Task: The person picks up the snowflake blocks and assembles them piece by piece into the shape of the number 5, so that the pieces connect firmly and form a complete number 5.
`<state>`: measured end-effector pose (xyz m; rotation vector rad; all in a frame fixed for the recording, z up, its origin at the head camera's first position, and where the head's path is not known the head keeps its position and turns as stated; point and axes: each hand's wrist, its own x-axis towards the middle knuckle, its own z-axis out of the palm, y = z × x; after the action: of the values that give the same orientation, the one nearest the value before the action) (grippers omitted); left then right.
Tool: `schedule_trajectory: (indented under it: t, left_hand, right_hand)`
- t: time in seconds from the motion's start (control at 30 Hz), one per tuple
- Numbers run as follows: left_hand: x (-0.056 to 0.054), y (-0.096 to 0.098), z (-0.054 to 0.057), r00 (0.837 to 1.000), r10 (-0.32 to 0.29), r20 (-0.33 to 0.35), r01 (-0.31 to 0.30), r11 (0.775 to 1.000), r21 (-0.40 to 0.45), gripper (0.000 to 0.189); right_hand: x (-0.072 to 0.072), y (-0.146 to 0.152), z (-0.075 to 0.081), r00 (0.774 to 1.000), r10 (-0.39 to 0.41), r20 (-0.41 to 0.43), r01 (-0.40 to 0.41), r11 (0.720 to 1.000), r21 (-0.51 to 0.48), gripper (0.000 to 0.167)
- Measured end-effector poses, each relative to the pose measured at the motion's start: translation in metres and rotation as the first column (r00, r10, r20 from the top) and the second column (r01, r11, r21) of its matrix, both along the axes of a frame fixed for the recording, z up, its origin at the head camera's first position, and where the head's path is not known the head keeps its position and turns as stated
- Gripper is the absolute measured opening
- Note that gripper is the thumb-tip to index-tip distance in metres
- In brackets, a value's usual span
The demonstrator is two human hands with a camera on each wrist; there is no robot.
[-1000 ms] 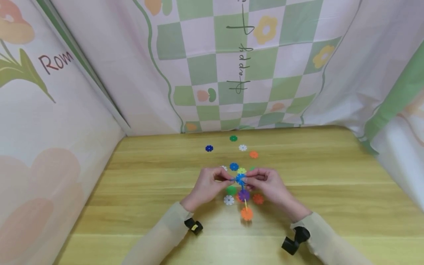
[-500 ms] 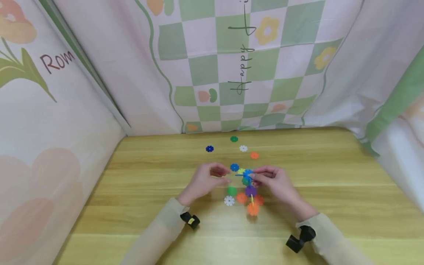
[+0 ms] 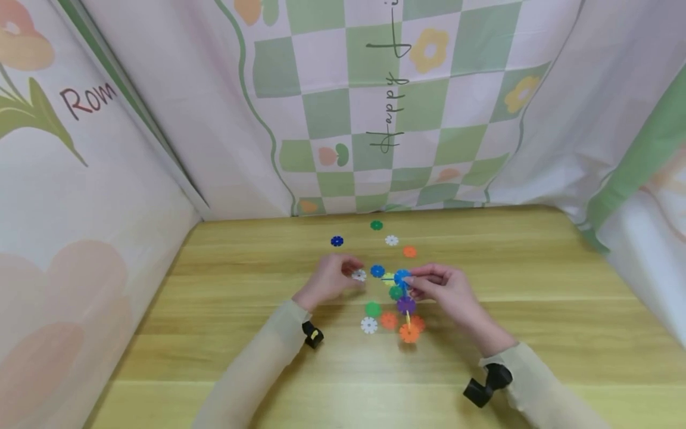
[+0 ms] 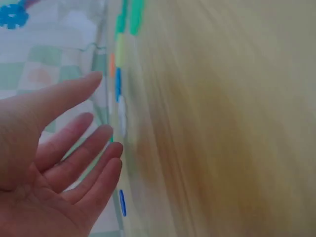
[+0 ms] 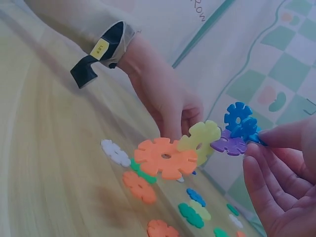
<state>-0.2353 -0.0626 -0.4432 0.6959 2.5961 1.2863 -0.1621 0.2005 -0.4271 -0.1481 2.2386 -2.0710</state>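
Pinching a blue flower-shaped disc [image 3: 400,277], the right hand [image 3: 443,289] held up a joined chain [image 3: 406,305], in which a purple disc [image 5: 229,143], a yellow disc [image 5: 206,132] and an orange disc [image 3: 409,333] followed. The left hand [image 3: 328,279] had its fingers [image 4: 79,155] apart from the thumb [image 4: 64,101], just beside a white disc [image 3: 359,275]; touching could not be told. Around, loose discs [image 3: 388,320] lay on the wooden table [image 3: 257,262].

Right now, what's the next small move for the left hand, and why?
I'd probably have the left hand pinch the nearest white disc: it is open beside that disc and holds nothing, while the right hand already pinches the linked discs at their blue end.
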Motion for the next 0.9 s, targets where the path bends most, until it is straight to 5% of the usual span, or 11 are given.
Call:
schedule_trajectory:
  t: [0.3, 0.9]
  left_hand:
    - [-0.012, -0.002, -0.005, 0.998, 0.037, 0.052, -0.032, 0.995, -0.093, 0.038]
    - [-0.019, 0.0, -0.012, 0.988, 0.107, 0.112, -0.098, 0.992, -0.078, 0.033]
  right_hand:
    - [0.0, 0.003, -0.004, 1.0, 0.0, -0.001, 0.0, 1.0, 0.014, 0.032]
    - [0.003, 0.002, -0.005, 1.0, 0.004, 0.021, -0.005, 0.999, 0.033, 0.033]
